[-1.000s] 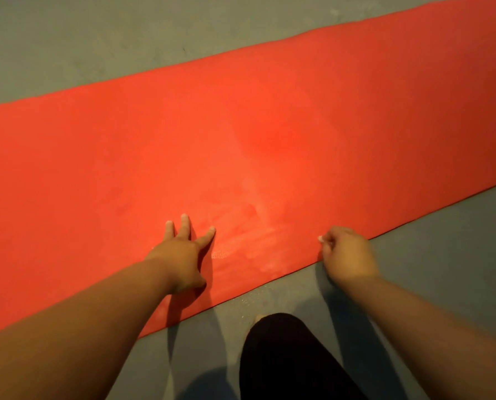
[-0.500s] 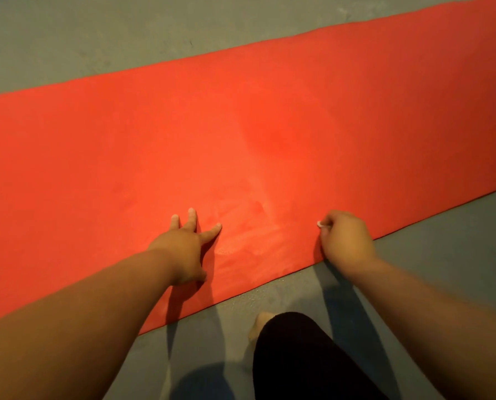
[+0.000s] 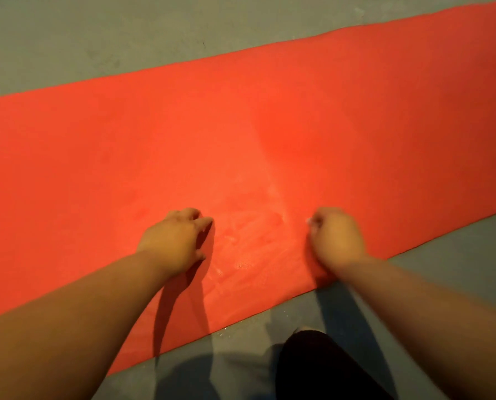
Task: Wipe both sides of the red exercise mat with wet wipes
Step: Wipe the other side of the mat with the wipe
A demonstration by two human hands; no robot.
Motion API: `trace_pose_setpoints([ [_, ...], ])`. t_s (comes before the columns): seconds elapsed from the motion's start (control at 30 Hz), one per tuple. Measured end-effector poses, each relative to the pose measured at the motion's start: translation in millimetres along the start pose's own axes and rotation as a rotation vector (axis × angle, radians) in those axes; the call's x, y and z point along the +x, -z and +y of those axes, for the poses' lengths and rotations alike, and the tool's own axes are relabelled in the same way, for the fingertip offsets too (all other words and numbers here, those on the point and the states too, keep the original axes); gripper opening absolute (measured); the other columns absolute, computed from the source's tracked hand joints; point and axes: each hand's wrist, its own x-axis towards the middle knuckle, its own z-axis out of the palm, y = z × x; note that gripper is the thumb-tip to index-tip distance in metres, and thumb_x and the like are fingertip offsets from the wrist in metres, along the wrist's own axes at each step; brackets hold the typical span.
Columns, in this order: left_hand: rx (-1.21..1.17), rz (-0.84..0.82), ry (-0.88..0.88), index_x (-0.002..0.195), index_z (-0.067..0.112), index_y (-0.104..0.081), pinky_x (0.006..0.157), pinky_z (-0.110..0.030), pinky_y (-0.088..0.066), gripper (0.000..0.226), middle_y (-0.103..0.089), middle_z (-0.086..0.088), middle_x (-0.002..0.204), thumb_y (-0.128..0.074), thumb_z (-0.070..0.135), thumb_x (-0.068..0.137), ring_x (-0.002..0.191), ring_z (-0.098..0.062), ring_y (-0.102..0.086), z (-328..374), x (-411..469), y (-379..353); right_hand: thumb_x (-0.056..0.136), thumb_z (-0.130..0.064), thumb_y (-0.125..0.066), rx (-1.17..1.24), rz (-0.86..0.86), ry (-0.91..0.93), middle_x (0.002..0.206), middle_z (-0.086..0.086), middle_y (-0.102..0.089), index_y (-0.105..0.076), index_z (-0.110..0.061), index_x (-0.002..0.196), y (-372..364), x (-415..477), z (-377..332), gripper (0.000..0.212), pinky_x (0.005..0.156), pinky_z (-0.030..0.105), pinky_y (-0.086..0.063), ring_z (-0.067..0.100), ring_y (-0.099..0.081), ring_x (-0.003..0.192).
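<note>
The red exercise mat (image 3: 241, 134) lies flat on the floor, running from the left edge up to the top right. My left hand (image 3: 173, 241) rests on the mat near its front edge, fingertips down and bent. My right hand (image 3: 337, 239) is on the mat to the right, fingers curled round a white wet wipe (image 3: 310, 222); only a small bit of the wipe shows at the knuckles. Between the two hands the mat shows pale wet smears (image 3: 249, 241). The right hand is blurred.
Grey concrete floor (image 3: 96, 33) lies behind the mat and in front of it. My dark-clad knee (image 3: 321, 368) is on the floor just below the mat's front edge, between my arms.
My right hand with the wipe has slid further onto the mat, away from the front edge. My left hand's fingers have curled in from a spread pose.
</note>
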Motion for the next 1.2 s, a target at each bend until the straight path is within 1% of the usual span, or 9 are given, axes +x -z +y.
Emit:
trace_pose_setpoints([
  [0.17,0.014,0.043,0.048,0.15,0.036,-0.024,0.115,-0.038,-0.026,0.083,-0.003,-0.006,0.161,-0.068,0.051,0.08,0.145,-0.029,-0.013,-20,16,6,0.084,-0.018,-0.043,0.105,-0.442,0.527,0.1,0.013,-0.058,-0.063,-0.01,0.097,-50,-65,-74,0.026,0.082,0.039,-0.047,0.033,-0.057,0.094],
  [0.3,0.004,-0.055,0.105,0.151,0.039,-0.01,0.118,-0.045,-0.018,0.105,0.007,-0.012,0.16,-0.072,0.063,0.07,0.146,-0.035,0.0,-40,30,9,0.084,-0.008,-0.058,0.115,0.029,0.06,0.09,0.018,-0.066,-0.067,-0.006,0.083,-11,22,-16,0.01,0.075,0.036,-0.04,0.035,-0.061,0.088],
  [0.4,0.007,-0.129,0.068,0.152,0.037,-0.011,0.114,-0.044,-0.026,0.106,-0.011,-0.016,0.155,-0.074,0.059,0.07,0.143,-0.035,-0.014,-49,40,19,0.086,-0.011,-0.062,0.044,0.103,-0.18,0.089,0.02,-0.069,-0.067,-0.006,0.08,13,57,9,0.009,0.07,0.036,-0.04,0.035,-0.063,0.088],
  [0.53,0.058,-0.229,0.01,0.152,0.035,-0.011,0.105,-0.031,-0.034,0.103,-0.022,-0.013,0.149,-0.074,0.054,0.073,0.135,-0.031,-0.032,-52,47,36,0.087,-0.016,-0.059,0.067,-0.152,0.073,0.097,0.017,-0.066,-0.067,-0.008,0.088,-20,7,-52,0.012,0.079,0.035,-0.042,0.034,-0.06,0.095],
  [0.63,0.135,-0.288,0.008,0.152,0.035,-0.004,0.113,-0.035,-0.027,0.111,-0.007,-0.02,0.155,-0.076,0.056,0.07,0.142,-0.036,-0.018,-52,44,32,0.086,-0.014,-0.053,0.057,-0.495,0.461,0.108,0.012,-0.062,-0.065,-0.011,0.1,-43,-39,-93,0.019,0.088,0.031,-0.042,0.029,-0.057,0.102],
  [0.87,0.116,-0.302,0.007,0.152,0.036,0.004,0.117,-0.035,-0.016,0.108,0.013,-0.018,0.158,-0.074,0.047,0.078,0.147,-0.034,-0.003,-48,29,18,0.086,-0.015,-0.064,0.072,0.087,-0.326,0.096,0.021,-0.069,-0.068,-0.004,0.088,10,57,-5,0.012,0.075,0.033,-0.045,0.034,-0.064,0.095],
  [0.93,0.096,-0.29,0.012,0.152,0.035,-0.003,0.116,-0.034,-0.02,0.103,0.008,-0.014,0.16,-0.073,0.047,0.078,0.147,-0.031,-0.008,-48,28,21,0.085,-0.011,-0.061,0.058,0.053,-0.235,0.097,0.019,-0.069,-0.07,-0.006,0.09,-4,44,-31,0.011,0.077,0.032,-0.044,0.033,-0.064,0.096],
  [1.1,0.046,-0.134,0.03,0.151,0.028,-0.025,0.104,-0.034,-0.037,0.083,-0.026,0.001,0.153,-0.071,0.04,0.082,0.135,-0.025,-0.036,-59,34,34,0.081,-0.009,-0.054,0.076,-0.409,0.488,0.104,0.009,-0.063,-0.067,-0.013,0.097,-55,-19,-112,0.021,0.084,0.03,-0.043,0.028,-0.059,0.098],
  [1.2,0.051,-0.075,0.067,0.15,0.028,-0.027,0.105,-0.037,-0.038,0.079,-0.025,-0.001,0.152,-0.068,0.04,0.083,0.135,-0.027,-0.034,-63,44,35,0.082,-0.007,-0.056,0.069,-0.037,0.099,0.097,0.018,-0.066,-0.066,-0.007,0.091,-20,41,-57,0.013,0.078,0.035,-0.043,0.034,-0.06,0.094],
])
